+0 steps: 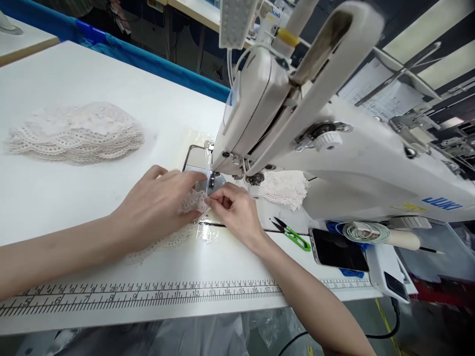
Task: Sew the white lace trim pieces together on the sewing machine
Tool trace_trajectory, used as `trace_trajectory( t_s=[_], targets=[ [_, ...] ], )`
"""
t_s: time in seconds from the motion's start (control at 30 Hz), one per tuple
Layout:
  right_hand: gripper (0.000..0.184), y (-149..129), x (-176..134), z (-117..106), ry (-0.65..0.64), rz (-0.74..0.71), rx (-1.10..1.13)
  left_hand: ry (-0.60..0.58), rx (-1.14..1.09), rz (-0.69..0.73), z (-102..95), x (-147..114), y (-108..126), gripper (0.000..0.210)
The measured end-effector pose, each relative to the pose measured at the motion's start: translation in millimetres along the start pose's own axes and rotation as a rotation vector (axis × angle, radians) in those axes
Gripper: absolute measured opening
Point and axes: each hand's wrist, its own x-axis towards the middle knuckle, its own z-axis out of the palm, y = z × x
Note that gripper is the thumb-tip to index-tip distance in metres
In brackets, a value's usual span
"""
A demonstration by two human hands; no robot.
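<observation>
My left hand [158, 205] is closed on a piece of white eyelet lace [195, 200], thumb and fingers on either side of it. My right hand [237, 207] pinches the same lace at its right end, fingertips pressed together. Part of the lace trails out on the table below my left wrist. Both hands are just in front of the presser foot [212, 180] of a white sewing machine [256, 99]. More lace pieces [285, 188] lie under the machine arm, right of the needle.
A stack of lace pieces [77, 133] sits on the white table [74, 198] at left. Green thread snips [293, 235], a phone [339, 249] and a thread cone [403, 240] lie at right. A printed ruler [159, 296] runs along the front edge. Blue cloth [166, 64] lines the back edge.
</observation>
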Motion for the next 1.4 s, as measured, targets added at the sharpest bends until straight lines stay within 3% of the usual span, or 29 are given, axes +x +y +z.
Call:
trace_trajectory(
  t_s=[0.1, 0.23, 0.4, 0.6, 0.73, 1.4],
  targets=[
    [0.016, -0.9, 0.9, -0.7, 0.004, -0.001, -0.078, 0.133, 0.168, 0.200, -1.8, -4.7, 7.6, 0.026],
    [0.015, 3.5, 3.4, 0.2, 0.026, 0.032, -0.051, 0.105, 0.261, 0.353, 0.6, -15.9, 16.8, 0.028],
    [0.018, 12.4, 2.4, -0.5, 0.085, 0.012, -0.084, 0.060, 0.180, 0.316, 1.9, -20.2, 19.5, 0.031],
    [0.029, 12.8, -14.2, -7.2, 0.157, -0.366, -0.390, 0.049, 0.271, 0.333, 6.1, -15.3, 14.8, 0.036],
    [0.034, 10.5, -18.9, -9.7, 0.139, -0.481, -0.564, 0.059, 0.269, 0.315, 8.5, -14.7, 15.1, 0.036],
    [0.033, 8.6, -19.2, -8.1, 0.123, -0.491, -0.718, 0.083, 0.208, 0.249, 14.3, -10.3, 17.9, 0.036]
  ],
)
